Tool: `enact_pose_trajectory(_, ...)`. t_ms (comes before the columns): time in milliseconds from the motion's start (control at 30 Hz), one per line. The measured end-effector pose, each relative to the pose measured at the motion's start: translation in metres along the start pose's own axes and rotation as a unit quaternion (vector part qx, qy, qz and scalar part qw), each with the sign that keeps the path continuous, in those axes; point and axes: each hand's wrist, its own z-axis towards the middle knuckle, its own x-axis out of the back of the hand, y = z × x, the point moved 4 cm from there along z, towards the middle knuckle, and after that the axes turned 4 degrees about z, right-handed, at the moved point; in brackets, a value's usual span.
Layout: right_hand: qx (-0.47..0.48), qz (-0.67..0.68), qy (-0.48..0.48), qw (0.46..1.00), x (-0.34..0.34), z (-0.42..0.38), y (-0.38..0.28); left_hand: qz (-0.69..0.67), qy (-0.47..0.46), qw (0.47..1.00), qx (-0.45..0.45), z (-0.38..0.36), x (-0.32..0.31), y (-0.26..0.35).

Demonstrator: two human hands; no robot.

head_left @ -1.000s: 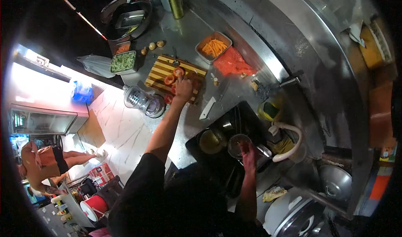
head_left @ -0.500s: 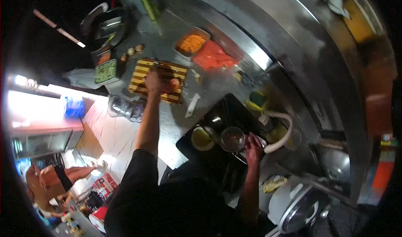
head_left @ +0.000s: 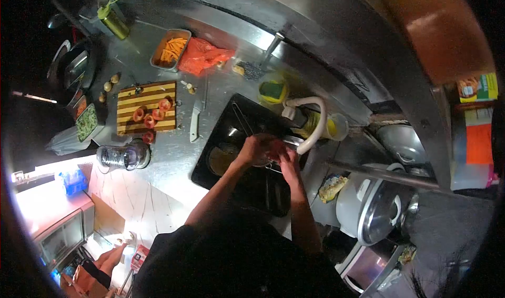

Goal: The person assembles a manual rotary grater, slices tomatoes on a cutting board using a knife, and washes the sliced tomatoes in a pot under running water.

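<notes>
Both my hands meet over the black sink [head_left: 202,164], beside the white curved faucet [head_left: 317,120]. My left hand [head_left: 253,149] has its fingers curled in toward my right hand; what they grip is hidden. My right hand [head_left: 289,164] is closed at the edge of a small round vessel, apparently a strainer, mostly covered by the hands. A thin wire handle [head_left: 242,118] leans across the sink. A round bowl [head_left: 220,160] sits in the sink left of my hands. On the striped cutting board [head_left: 126,111] lie several cut tomato pieces [head_left: 158,114].
A white-handled knife [head_left: 194,123] lies between board and sink. A metal tray of orange strips [head_left: 172,49] and a red plastic bag [head_left: 202,56] are behind. A glass jar [head_left: 117,156] lies near the counter edge. A white cooker [head_left: 363,206] stands right.
My left hand has left the cutting board and joined my right hand over the sink. More tomato pieces show on the board. The view has shifted, so the counter things appear farther left.
</notes>
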Motion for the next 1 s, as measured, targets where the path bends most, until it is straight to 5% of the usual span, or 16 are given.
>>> enact_pose_trajectory(33,0.007,-0.014,0.059,0.998,0.020,0.000,0.018,0.117,0.006,0.992,-0.041,0.002,-0.014,-0.004)
enact_pose_trajectory(100,0.000,-0.021,0.156,0.987,0.052,-0.006,0.047,0.097,0.015,0.993,-0.062,-0.001,-0.041,-0.020)
enact_pose_trajectory(133,0.050,-0.061,0.133,0.988,0.075,0.002,0.074,0.088,0.020,0.993,-0.074,-0.004,-0.051,-0.023)
enact_pose_trajectory(167,0.098,-0.102,0.109,0.984,0.107,0.014,0.113,-0.096,-0.027,0.995,-0.024,-0.009,-0.058,-0.021)
enact_pose_trajectory(267,0.059,-0.197,0.135,0.969,0.106,0.006,0.106,-0.266,-0.019,0.962,-0.057,-0.015,-0.073,-0.043)
enact_pose_trajectory(333,0.038,-0.188,0.192,0.962,0.075,-0.004,0.070,-0.264,-0.047,0.962,-0.053,-0.016,-0.072,-0.048)
enact_pose_trajectory(467,0.022,-0.046,0.109,0.993,0.038,-0.010,0.040,-0.161,-0.072,0.982,-0.066,-0.014,-0.058,-0.046)
enact_pose_trajectory(633,0.002,0.028,0.152,0.988,0.031,-0.004,0.042,-0.217,-0.044,0.975,0.032,-0.015,-0.058,-0.034)
enact_pose_trajectory(733,0.075,-0.121,0.168,0.975,0.045,0.006,0.052,-0.209,-0.014,0.977,0.048,-0.014,-0.061,-0.045)
enact_pose_trajectory(833,0.019,-0.031,0.181,0.983,0.032,-0.003,0.044,-0.144,0.012,0.989,0.041,-0.014,-0.063,-0.056)
enact_pose_trajectory(1000,0.041,-0.080,0.213,0.973,0.038,0.005,0.059,-0.164,-0.002,0.982,0.089,-0.011,-0.060,-0.066)
